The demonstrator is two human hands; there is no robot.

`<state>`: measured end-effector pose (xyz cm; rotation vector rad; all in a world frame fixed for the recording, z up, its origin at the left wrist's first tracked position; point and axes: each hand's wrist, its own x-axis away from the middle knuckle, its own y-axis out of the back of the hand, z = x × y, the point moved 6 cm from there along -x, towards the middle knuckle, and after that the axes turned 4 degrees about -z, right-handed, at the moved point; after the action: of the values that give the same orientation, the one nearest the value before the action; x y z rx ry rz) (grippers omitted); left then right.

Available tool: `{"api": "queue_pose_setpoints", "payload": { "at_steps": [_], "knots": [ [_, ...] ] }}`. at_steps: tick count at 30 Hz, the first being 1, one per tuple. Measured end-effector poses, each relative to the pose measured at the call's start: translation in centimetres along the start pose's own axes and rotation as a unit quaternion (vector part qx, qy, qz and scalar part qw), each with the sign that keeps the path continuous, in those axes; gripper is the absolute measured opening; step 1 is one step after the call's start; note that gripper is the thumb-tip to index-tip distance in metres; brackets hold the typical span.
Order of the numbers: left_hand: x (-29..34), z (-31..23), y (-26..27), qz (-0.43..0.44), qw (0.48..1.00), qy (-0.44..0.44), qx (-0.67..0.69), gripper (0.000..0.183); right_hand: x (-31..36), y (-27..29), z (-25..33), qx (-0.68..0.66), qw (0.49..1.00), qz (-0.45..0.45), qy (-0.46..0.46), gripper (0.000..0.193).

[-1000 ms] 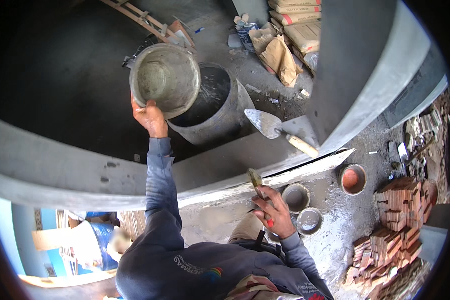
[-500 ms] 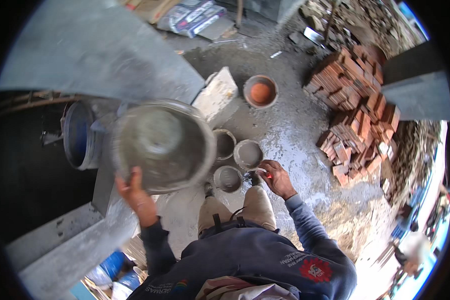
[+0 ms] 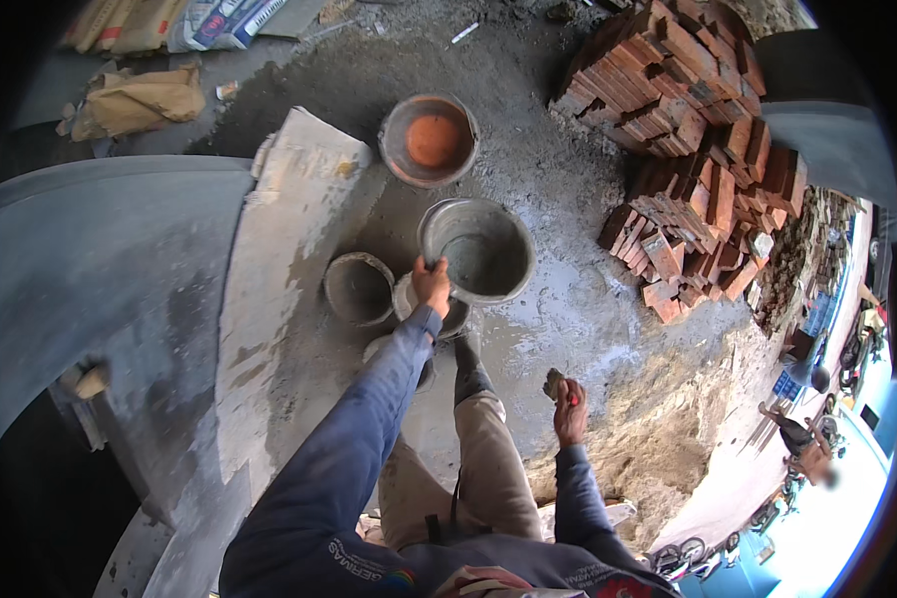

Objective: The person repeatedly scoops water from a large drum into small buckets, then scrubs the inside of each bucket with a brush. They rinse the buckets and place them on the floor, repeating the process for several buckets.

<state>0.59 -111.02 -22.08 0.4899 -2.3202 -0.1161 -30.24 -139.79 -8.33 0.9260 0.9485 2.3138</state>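
Observation:
My left hand [image 3: 432, 289] reaches forward and grips the near left rim of a grey, cement-stained bucket [image 3: 488, 249], which is tilted so its inside shows. The bucket is above the wet floor, partly over other cement-coated buckets. One such bucket [image 3: 359, 289] stands to its left; two more under my left hand and forearm are partly covered. My right hand [image 3: 571, 414] is closed around the red handle of a small trowel [image 3: 553, 383], whose blade looks coated in grey mortar. It is held low on my right, beside my leg.
A bucket with an orange-brown inside [image 3: 434, 142] stands farther off. Stacked red bricks [image 3: 688, 169] rise at the right. A pale, mortar-smeared board [image 3: 279, 269] lies at the left beside a grey slab [image 3: 120, 289]. Sacks [image 3: 209, 25] are at the far left. A person [image 3: 812, 453] is at the far right.
My left hand has swung a bucket from the left side to the front, over the others. My right hand with the trowel has moved slightly right and down. The view has shifted.

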Motion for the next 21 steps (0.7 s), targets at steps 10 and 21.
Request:
{"api": "queue_pose_setpoints", "payload": {
  "at_steps": [10,21],
  "knots": [
    [-8.6,11.1,-21.9,0.06,0.998,-0.012,0.031,0.047,4.1,-3.7,-8.8,-0.119,0.963,0.118,-0.211,0.039],
    [-15.9,5.9,-20.2,0.149,0.928,0.146,0.309,0.138,8.4,-3.9,-15.5,-0.111,0.921,0.126,-0.352,0.042]
  ]
}}
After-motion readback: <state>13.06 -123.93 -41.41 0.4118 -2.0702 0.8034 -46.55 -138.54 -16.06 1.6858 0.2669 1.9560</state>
